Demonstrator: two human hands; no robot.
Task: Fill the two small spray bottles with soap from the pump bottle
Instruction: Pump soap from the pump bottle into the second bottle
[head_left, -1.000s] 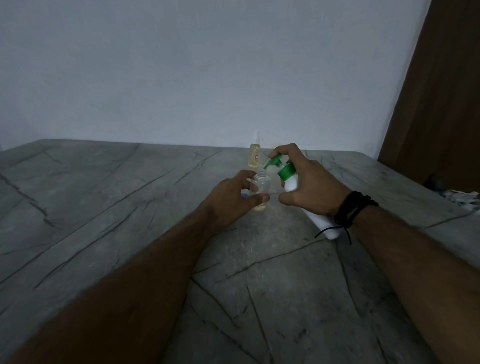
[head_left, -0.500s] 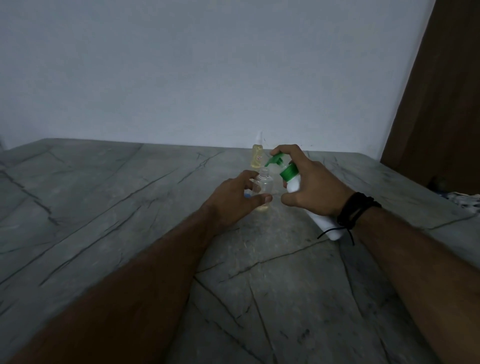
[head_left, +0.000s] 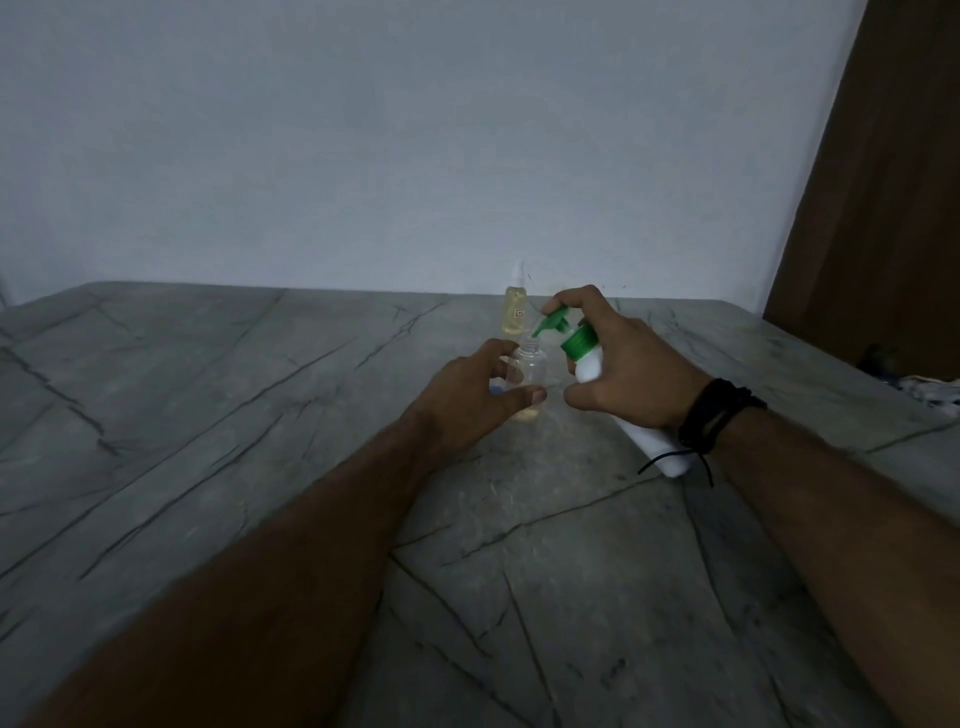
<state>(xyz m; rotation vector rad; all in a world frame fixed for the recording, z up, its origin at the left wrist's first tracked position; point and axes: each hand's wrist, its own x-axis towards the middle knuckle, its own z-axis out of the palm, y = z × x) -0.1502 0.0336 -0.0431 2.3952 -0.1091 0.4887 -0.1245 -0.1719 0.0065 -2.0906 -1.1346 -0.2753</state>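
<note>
Grey veined stone makes up the bench (head_left: 218, 415), which runs back to a plain pale wall in dim light. Near the far edge stands a small clear spray bottle with its cap on and yellowish soap up to the shoulder (head_left: 514, 312); that one looks finished. Just in front of it the left hand (head_left: 470, 397) is wrapped around a second small clear bottle with an open neck (head_left: 527, 371), holding it upright on the bench. It shows only a thin yellow layer at the bottom, so I judge it barely started. The right hand (head_left: 626, 369) grips the tilted white pump bottle with the green pump head (head_left: 587, 358), a finger on top of the pump and the spout right above the open neck. Most of the second fill remains, then its sprayer top, which I cannot spot anywhere.
</note>
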